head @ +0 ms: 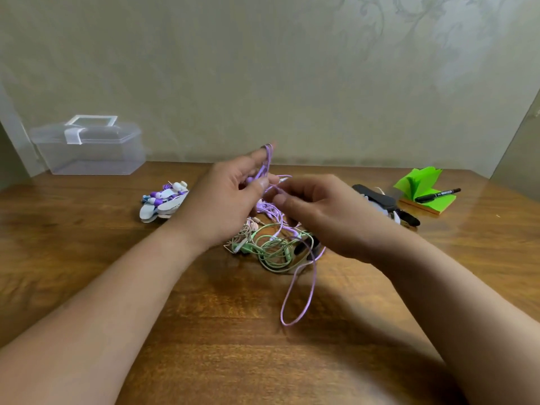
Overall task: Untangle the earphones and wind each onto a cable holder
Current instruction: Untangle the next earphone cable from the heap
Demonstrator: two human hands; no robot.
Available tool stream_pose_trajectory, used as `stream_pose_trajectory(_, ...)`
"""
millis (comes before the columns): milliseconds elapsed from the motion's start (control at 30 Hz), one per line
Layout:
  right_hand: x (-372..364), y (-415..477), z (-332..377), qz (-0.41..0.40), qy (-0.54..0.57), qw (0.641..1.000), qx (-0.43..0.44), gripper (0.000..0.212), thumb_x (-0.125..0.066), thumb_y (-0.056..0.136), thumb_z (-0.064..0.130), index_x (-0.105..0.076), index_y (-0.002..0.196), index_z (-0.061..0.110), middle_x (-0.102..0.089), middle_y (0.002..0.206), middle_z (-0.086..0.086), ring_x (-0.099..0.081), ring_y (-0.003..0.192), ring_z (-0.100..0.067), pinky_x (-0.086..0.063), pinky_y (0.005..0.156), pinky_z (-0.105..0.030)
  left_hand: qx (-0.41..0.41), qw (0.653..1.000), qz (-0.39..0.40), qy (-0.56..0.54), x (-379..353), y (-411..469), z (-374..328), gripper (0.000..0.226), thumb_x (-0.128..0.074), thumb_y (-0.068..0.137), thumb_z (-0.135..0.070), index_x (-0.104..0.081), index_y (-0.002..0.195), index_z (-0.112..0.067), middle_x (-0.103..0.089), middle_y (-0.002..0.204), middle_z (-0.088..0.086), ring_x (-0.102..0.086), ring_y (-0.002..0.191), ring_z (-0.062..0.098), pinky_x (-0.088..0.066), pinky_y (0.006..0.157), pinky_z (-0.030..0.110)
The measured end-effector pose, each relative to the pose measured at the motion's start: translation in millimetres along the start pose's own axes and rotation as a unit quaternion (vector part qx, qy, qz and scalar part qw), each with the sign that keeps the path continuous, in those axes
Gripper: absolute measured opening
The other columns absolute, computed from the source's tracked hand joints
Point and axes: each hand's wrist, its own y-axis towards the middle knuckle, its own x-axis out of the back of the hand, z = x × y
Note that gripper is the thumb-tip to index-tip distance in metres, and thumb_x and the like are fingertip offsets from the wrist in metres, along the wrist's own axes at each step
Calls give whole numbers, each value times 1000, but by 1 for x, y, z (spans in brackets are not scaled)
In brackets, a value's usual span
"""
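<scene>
Two bare forearms reach in from the near edge over the brown wooden counter [204, 317]. Between them a long loop of the lilac earphone cable [314, 270] trails toward the camera and lies on the wood. Its upper part rises to the left hand [225, 200], where it hangs over the raised forefinger while the thumb presses it against the curled fingers. Just to the right, the right hand [318, 211] pinches a thin strand of the same cable between thumb and forefinger, held above the counter. Below both hands sits a tangle of pale green and pink earphone cords [271, 248]. To the left lies a pile of white flat cable holders [163, 203], some wound with purple cord. Far left stands a clear plastic lidded box [90, 147]. Far right, a black marker pen [438, 195] rests on a bright green sticky-note pad [420, 188].
</scene>
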Motion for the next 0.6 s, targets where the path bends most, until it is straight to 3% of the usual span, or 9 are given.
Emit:
stream_pose_trajectory(67,8,1,-1,-44,-45,998,5,24,-62,104,35,-74,95,17,-68,75,-7,-49,58,-13,-39,55,-32,-21,997,41,66,2,-3,-1,50,-59,102,-31,-48,142,-58,-75,116,7,-59,80,9,-57,85,48)
stream_pose_trajectory(100,12,1,-3,-67,-55,996,3,20,-66,101,35,-74,92,19,-70,74,-4,-53,59,-13,-41,56,-33,-29,995,63,75,1,-5,-2,49,-59,102,-30,-49,142,-57,-75,116,4,-60,82,8,-57,85,46)
stream_pose_trajectory(200,21,1,-5,-108,-44,993,5,16,-76,94,34,-71,89,20,-70,72,4,-55,60,-5,-41,55,-24,-12,990,124,65,0,-7,-7,50,-58,105,-19,-51,148,-44,-75,99,-4,-59,64,6,-55,67,34)
stream_pose_trajectory(333,29,1,-7,-94,-6,995,33,9,-78,94,27,-71,94,20,-74,82,2,-67,74,-15,-52,66,-36,24,986,162,-3,6,-8,-14,48,-56,106,-13,-54,147,-38,-76,103,0,-53,56,17,-46,64,34)
stream_pose_trajectory(467,35,1,-12,-70,130,987,64,6,-72,97,18,-69,95,12,-69,72,5,-51,54,-2,-39,52,-17,26,963,263,-48,10,-13,-23,40,-54,106,-11,-60,141,-30,-76,110,4,-51,57,19,-44,64,31)
stream_pose_trajectory(600,32,6,-17,-43,290,955,44,16,-72,91,27,-70,92,11,-52,67,-13,-22,58,-19,-19,50,-29,31,952,275,-131,10,-14,-28,41,-55,103,-11,-60,142,-23,-75,111,13,-49,56,21,-44,62,25)
